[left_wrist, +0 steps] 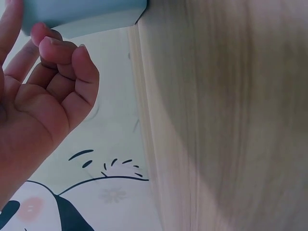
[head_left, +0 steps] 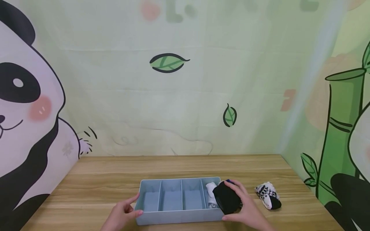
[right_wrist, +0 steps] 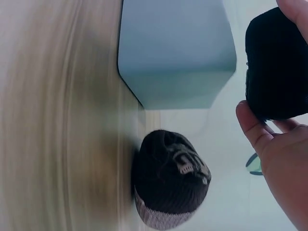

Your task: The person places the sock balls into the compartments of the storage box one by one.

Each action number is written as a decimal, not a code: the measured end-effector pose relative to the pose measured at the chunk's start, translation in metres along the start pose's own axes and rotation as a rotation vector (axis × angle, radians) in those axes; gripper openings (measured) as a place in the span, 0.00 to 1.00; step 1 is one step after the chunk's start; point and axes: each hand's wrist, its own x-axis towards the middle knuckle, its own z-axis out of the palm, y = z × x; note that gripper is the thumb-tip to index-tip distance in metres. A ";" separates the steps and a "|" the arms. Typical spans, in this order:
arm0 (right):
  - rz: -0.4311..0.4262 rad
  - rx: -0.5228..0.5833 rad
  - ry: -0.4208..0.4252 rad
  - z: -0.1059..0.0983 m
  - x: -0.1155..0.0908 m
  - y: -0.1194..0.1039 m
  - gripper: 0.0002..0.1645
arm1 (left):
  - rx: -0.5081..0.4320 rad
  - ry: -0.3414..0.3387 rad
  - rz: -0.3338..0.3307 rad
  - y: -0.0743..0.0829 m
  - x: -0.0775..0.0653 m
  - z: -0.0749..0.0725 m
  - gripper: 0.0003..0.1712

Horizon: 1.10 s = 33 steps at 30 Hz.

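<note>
A blue-grey divided storage box (head_left: 176, 218) lies lengthwise on the table, with several compartments. At its left end my left hand (head_left: 120, 214) grips the wall with thumb and forefinger; in the left wrist view the other fingers (left_wrist: 65, 72) curl below the box. My right hand (head_left: 246, 208) holds a balled black sock (head_left: 226, 198) between thumb and fingers, over the box's right end. A bit of blue shows at the sock's top. Partly hidden behind it, a white rolled sock (head_left: 212, 194) sits in the rightmost compartment.
To the right of the box, a black-and-white patterned balled sock (head_left: 267, 195) lies on the wooden table (head_left: 110, 179); the right wrist view shows its dark side (right_wrist: 168, 178). A cloth backdrop (head_left: 121, 96) with pandas and bamboo hangs behind the table and at its sides.
</note>
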 end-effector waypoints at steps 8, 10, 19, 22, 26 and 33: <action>-0.012 0.018 0.022 0.014 0.006 0.007 0.55 | -0.008 0.006 -0.036 0.000 0.001 0.000 0.39; -0.010 0.050 0.011 0.017 0.008 0.006 0.54 | -0.011 0.006 -0.037 0.000 0.001 0.000 0.39; -0.049 0.097 -0.002 0.034 0.018 0.001 0.53 | -0.005 0.013 -0.022 0.000 0.001 0.001 0.38; -0.080 0.097 -0.005 0.040 0.021 0.000 0.53 | 0.004 0.022 -0.010 0.000 0.001 0.001 0.38; -0.081 0.074 -0.012 0.046 0.024 -0.006 0.53 | 0.003 0.031 -0.004 0.000 0.001 0.002 0.38; -0.120 0.074 -0.001 0.052 0.029 -0.023 0.53 | -0.002 0.022 -0.009 0.000 0.000 0.001 0.38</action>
